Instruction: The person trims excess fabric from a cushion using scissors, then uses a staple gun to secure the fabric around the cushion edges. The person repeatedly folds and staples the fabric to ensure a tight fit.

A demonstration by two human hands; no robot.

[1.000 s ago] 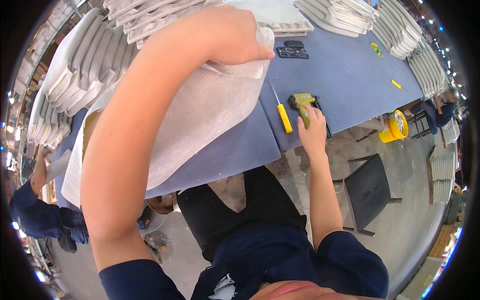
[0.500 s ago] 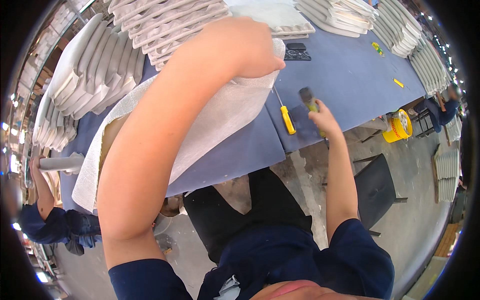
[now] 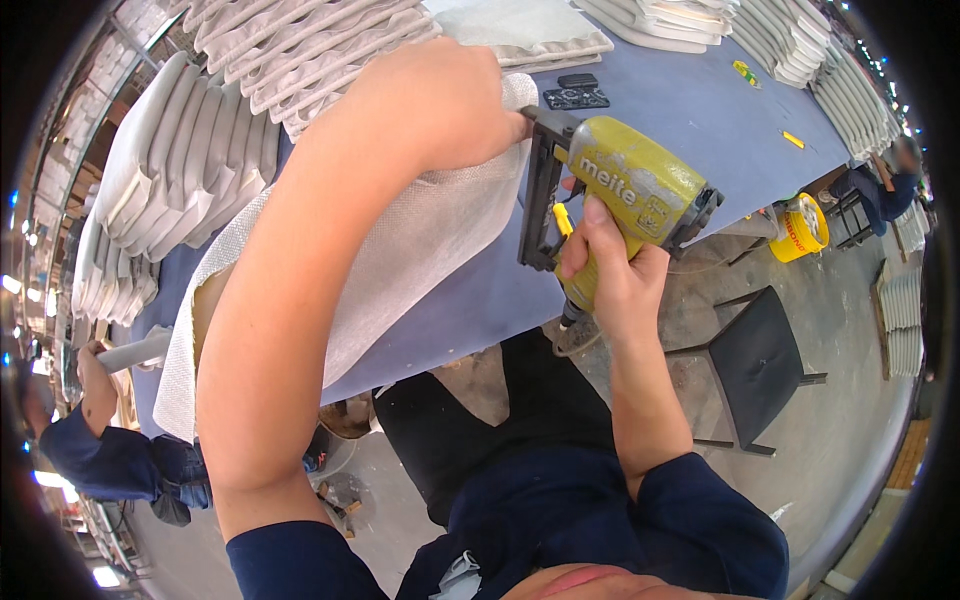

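Blue tabletop (image 3: 720, 112): at twelve, left hand (image 3: 455, 105) clenches fabric (image 3: 405, 250), gathered, not visibly fastened; at two o'clock, right hand (image 3: 620, 260) grips nail gun (image 3: 640, 175).

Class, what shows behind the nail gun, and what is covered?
Blue tabletop and part of a yellow handle show behind the nail gun; it and the right hand hide anything else there.

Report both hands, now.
Left hand: closed, holding the pale fabric at its edge.
Right hand: closed, holding the olive-green nail or staple gun by its handle.
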